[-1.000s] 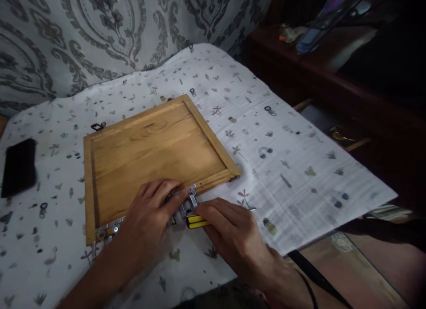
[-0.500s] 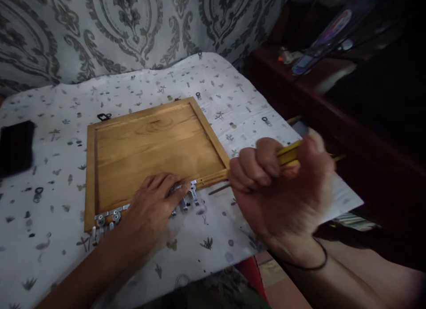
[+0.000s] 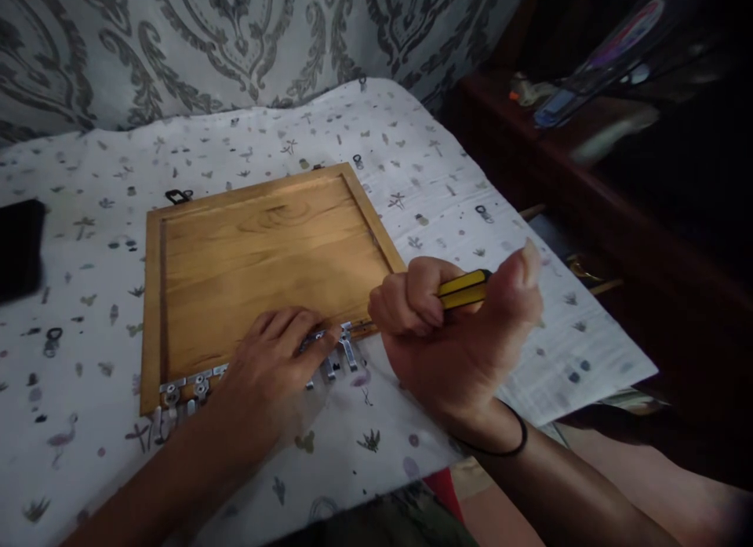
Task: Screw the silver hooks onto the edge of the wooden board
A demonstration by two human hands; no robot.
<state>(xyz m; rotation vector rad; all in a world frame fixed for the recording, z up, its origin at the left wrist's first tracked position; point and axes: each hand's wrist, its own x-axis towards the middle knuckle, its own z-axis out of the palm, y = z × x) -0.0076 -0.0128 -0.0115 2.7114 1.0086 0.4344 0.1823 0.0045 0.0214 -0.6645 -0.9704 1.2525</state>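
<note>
A framed wooden panel (image 3: 264, 257) lies on the table. Along its near edge runs a metal hook rail (image 3: 348, 347) with several silver hooks hanging over the edge. My left hand (image 3: 274, 366) presses down on the middle of the rail, thumb along the metal and fingers bent onto the wood, hiding that stretch. My right hand (image 3: 452, 335), palm turned up, is closed round the yellow and black handle of a screwdriver (image 3: 464, 289) near the panel's near right corner. The fingers cover the tool's front part, and its tip is hidden.
A white patterned cloth (image 3: 506, 327) covers the table. A dark phone-like slab (image 3: 20, 249) lies at the left, and a black metal clasp (image 3: 178, 196) touches the panel's far edge. Dark red furniture (image 3: 565, 154) with a clear plastic bottle-like item (image 3: 588, 68) stands at the right.
My right hand has moved left, closer to the panel's near right corner, with the screwdriver in it. My left hand stays on the rail. The view has shifted slightly.
</note>
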